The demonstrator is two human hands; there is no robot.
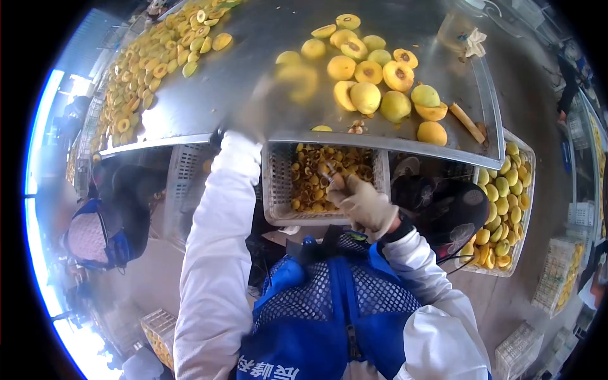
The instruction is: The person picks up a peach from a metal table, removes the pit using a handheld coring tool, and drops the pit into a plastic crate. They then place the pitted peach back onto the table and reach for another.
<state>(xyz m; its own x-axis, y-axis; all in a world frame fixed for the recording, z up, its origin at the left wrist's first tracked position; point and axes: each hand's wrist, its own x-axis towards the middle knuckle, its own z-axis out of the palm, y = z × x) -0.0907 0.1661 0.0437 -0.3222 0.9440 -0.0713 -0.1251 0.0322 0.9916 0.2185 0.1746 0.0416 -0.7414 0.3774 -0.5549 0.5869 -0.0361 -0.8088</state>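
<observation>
My left hand (pixel 249 119), smeared by motion, is over the front edge of the metal table (pixel 209 95); its fingers do not show clearly. Just beyond it a blurred yellow peach half (pixel 297 81) appears above the tabletop. In a light glove, my right hand (pixel 367 206) is closed around a small metal-tipped tool (pixel 328 174), whose handle is mostly hidden. That hand is over a plastic crate (pixel 275 202) containing pits and fruit scraps. Several halved peaches (pixel 368 72) lie grouped on the table ahead, some with the cut face up.
A large heap of peach halves (pixel 152 66) covers the table's left side. A wooden stick (pixel 467 123) lies near the right corner, below a crumpled white cloth (pixel 475 43). On the floor at right stands a crate of peaches (pixel 505 206). A person (pixel 104 231) is at left.
</observation>
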